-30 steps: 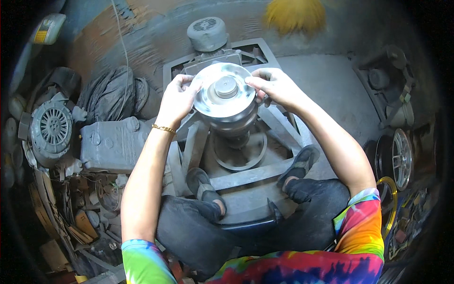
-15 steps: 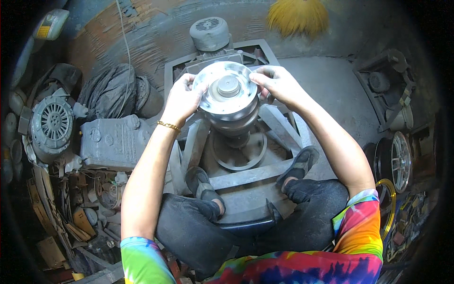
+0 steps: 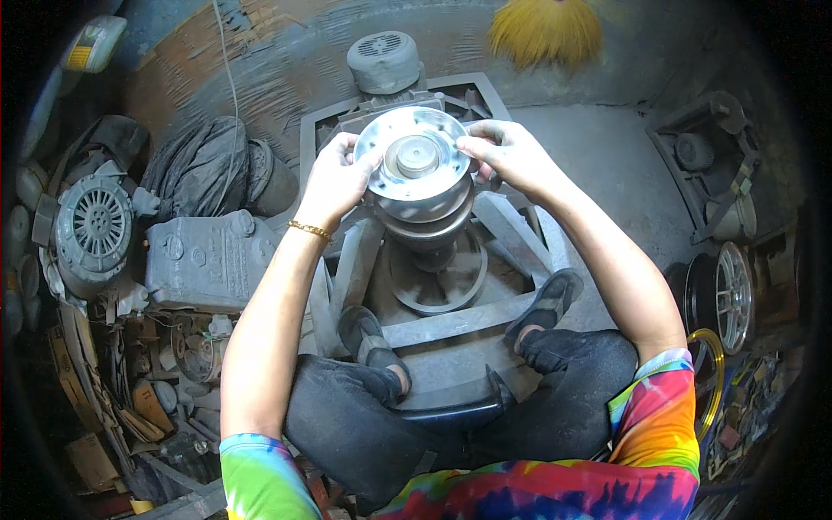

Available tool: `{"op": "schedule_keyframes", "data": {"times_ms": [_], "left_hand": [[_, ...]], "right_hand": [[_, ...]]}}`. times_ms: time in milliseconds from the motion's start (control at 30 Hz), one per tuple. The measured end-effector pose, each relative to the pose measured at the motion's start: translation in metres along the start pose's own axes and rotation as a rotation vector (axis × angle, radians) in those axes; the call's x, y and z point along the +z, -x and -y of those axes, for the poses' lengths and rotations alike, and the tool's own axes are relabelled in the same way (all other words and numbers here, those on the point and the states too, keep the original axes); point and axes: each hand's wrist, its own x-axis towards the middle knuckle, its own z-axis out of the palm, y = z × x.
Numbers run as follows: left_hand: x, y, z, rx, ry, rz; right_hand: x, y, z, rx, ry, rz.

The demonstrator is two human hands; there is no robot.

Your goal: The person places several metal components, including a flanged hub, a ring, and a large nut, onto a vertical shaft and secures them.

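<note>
Above the grey frame (image 3: 459,321), midway between the two hands, I see the disc (image 3: 411,187), a shiny round plate with a dull hub (image 3: 418,155) at its centre. The left hand (image 3: 336,178) has its grip closed about the disc's left edge, thumb on the upper face and fingers curled at the rim. The right hand (image 3: 510,156) grips the opposite edge in the same way, its thumb laid on the rim and the fingers partly hidden beneath. Under the disc I make out a grooved drum (image 3: 426,224); from my seat I cannot tell whether the two touch. Lower down, inside the frame, a larger ring (image 3: 472,290) surrounds the foot of the spindle. The motor (image 3: 383,65) stands at the frame's far end, with yellow bristles (image 3: 546,35) beyond it to the right. A gold bracelet (image 3: 309,230) circles the left wrist, and I have both shoes (image 3: 550,299) in view at the frame's near side. Off to the left I see a dusty casting (image 3: 208,260) beside a slotted housing (image 3: 94,230); off to the right, a spoked wheel (image 3: 735,295) near a gold rim (image 3: 712,381).
</note>
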Motion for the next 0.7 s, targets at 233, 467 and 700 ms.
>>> {"op": "schedule_keyframes", "data": {"times_ms": [233,467,700], "left_hand": [[-0.003,-0.001,0.002,0.044,-0.052,-0.005],[-0.005,-0.007,0.011,0.086,-0.124,0.01],[-0.001,-0.006,0.006,0.068,-0.062,0.027]], "right_hand": [[0.001,0.002,0.005,0.023,-0.023,0.023],[0.003,0.0,-0.002,0.01,0.024,-0.004],[0.002,0.003,0.001,0.042,0.008,-0.006]]}}
